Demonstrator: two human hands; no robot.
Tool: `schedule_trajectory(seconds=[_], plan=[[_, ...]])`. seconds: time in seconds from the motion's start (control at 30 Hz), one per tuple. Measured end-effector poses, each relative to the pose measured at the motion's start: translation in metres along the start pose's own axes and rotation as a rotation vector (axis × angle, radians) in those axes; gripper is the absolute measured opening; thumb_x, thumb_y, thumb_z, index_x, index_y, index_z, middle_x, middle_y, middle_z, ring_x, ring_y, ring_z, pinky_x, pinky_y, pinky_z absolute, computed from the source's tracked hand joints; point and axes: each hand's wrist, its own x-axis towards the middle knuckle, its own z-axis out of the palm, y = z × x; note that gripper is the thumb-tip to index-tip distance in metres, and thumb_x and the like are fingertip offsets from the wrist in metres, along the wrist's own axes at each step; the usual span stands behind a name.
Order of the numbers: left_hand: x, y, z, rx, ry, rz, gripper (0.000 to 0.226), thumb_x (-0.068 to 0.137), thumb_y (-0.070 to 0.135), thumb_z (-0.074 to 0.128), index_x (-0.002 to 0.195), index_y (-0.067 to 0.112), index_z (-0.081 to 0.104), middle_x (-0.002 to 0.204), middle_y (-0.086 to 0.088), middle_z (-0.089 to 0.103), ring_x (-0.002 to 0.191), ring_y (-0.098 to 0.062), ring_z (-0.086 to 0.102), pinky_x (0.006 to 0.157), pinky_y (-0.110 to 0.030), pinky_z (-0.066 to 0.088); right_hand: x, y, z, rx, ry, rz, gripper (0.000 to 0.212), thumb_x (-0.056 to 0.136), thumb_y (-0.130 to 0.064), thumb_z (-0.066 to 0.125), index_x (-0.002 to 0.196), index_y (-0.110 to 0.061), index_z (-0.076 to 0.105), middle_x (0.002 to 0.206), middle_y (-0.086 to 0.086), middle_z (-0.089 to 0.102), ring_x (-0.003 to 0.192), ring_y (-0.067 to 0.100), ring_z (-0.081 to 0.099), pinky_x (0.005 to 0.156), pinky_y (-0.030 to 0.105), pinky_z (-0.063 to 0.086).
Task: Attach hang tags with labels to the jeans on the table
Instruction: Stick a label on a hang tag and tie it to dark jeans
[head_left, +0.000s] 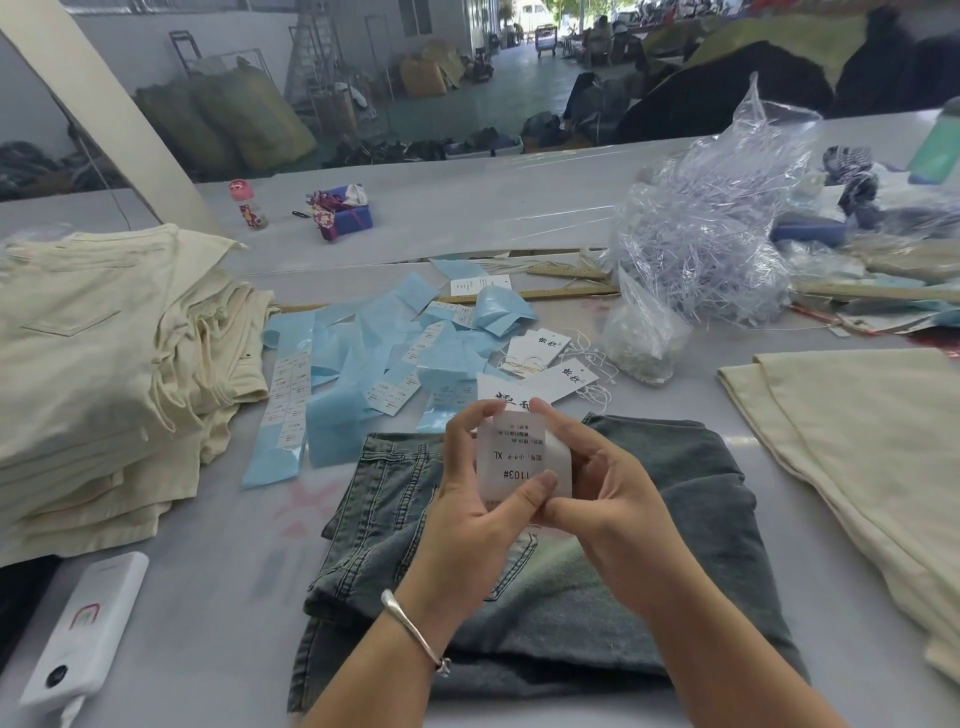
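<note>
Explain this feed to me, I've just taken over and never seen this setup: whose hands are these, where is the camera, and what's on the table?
There is no machine here. One wide-angle camera sits on a person's head, looking forward and down at their own bare hands. The left hand and right hand together pinch a white label printed with a number and XL, held above folded grey-blue jeans. Behind the hands lie white hang tags with strings and a scatter of blue backing strips. A stack of cream jeans sits left, a bag of clear plastic fasteners far right, and a white power bank near left on the grey table.
</note>
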Motion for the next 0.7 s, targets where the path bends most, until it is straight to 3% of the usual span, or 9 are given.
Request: schedule_trajectory(seconds=[0.13, 0.27, 0.37, 0.6, 0.7], plan=[[0.004, 0.000, -0.001, -0.086, 0.022, -0.005, 0.102, 0.077, 0.013, 0.075, 0.141, 0.064, 0.014, 0.106, -0.008, 0.069, 0.096, -0.030, 0.070, 0.079, -0.043, 0.058, -0.001, 0.002, -0.003, 0.043, 0.000, -0.004, 0.078, 0.074, 0.028, 0.057, 0.140, -0.012, 0.044, 0.117, 0.018, 0.067, 0.109, 0.034, 0.065, 0.081, 0.036, 0.057], [0.005, 0.000, -0.005, -0.022, 0.102, 0.001, 0.092, 0.074, 0.022, 0.080, 0.144, 0.049, 0.027, 0.097, -0.011, 0.070, 0.093, -0.031, 0.069, 0.078, -0.042, 0.058, -0.001, 0.001, 0.001, 0.113, 0.083, -0.013, 0.071, 0.066, 0.001, 0.078, 0.132, -0.012, 0.055, 0.112, 0.019, 0.069, 0.102, 0.029, 0.067, 0.081, 0.032, 0.056], [0.002, -0.003, -0.003, -0.054, 0.108, -0.043, 0.082, 0.072, 0.025, 0.081, 0.142, 0.036, 0.038, 0.095, -0.013, 0.071, 0.091, -0.035, 0.068, 0.076, -0.045, 0.059, 0.002, 0.002, 0.005, 0.090, 0.278, 0.020, 0.066, 0.057, -0.009, 0.085, 0.120, -0.011, 0.065, 0.101, 0.014, 0.073, 0.089, 0.026, 0.072, 0.069, 0.030, 0.058], [-0.004, -0.007, -0.007, -0.107, 0.033, -0.126, 0.083, 0.069, 0.016, 0.079, 0.140, 0.030, 0.038, 0.083, -0.017, 0.072, 0.079, -0.023, 0.070, 0.072, -0.032, 0.058, 0.014, -0.007, -0.003, 0.177, 0.404, 0.004, 0.058, 0.061, 0.002, 0.077, 0.114, -0.020, 0.069, 0.109, 0.006, 0.072, 0.087, 0.022, 0.071, 0.064, 0.031, 0.057], [-0.001, -0.009, -0.009, -0.092, 0.009, -0.153, 0.076, 0.069, 0.017, 0.080, 0.135, 0.028, 0.045, 0.079, -0.016, 0.070, 0.077, -0.025, 0.069, 0.075, -0.038, 0.059, 0.016, -0.008, -0.006, 0.167, 0.444, -0.019, 0.054, 0.060, 0.000, 0.077, 0.110, -0.020, 0.072, 0.103, 0.005, 0.073, 0.081, 0.020, 0.071, 0.063, 0.031, 0.058]])
